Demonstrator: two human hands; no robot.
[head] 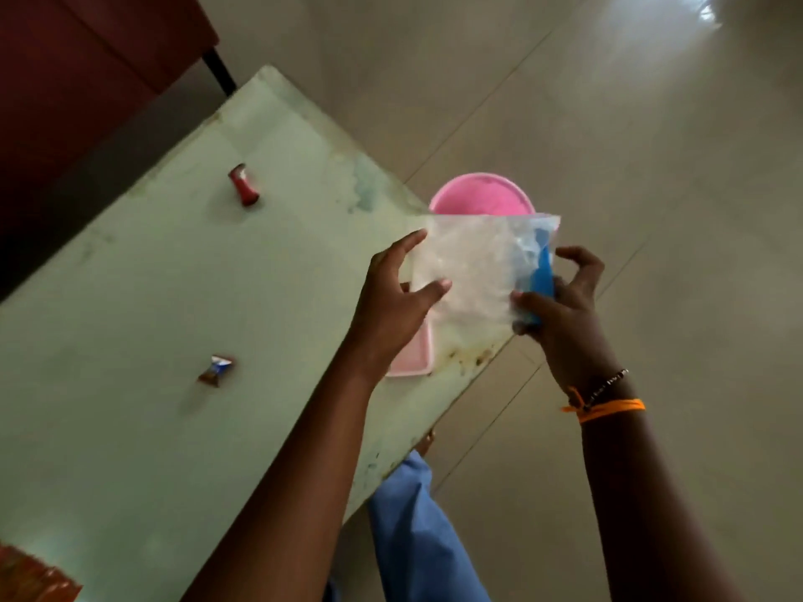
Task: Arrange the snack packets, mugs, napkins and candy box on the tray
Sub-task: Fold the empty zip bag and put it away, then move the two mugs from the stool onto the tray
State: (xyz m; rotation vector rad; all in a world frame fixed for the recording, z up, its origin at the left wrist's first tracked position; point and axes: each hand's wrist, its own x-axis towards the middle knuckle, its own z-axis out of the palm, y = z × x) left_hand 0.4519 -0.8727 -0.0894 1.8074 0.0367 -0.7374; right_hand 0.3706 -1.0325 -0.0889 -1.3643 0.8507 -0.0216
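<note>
Left hand (391, 297) and right hand (565, 310) gripped a clear plastic bag (473, 271), fingers (523, 298) clamped on its sides, above the pink tray (413, 358); best lowered flat, away from the tabletop (174, 275) edge.

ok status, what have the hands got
Left hand and right hand both grip the clear bag, something blue inside. Pink tray partly hidden behind them. Red candy and blue-brown candy loose on the table.

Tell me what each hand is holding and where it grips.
One clear plastic bag: left hand pinches its left edge, right hand grips its lower right corner.
</note>
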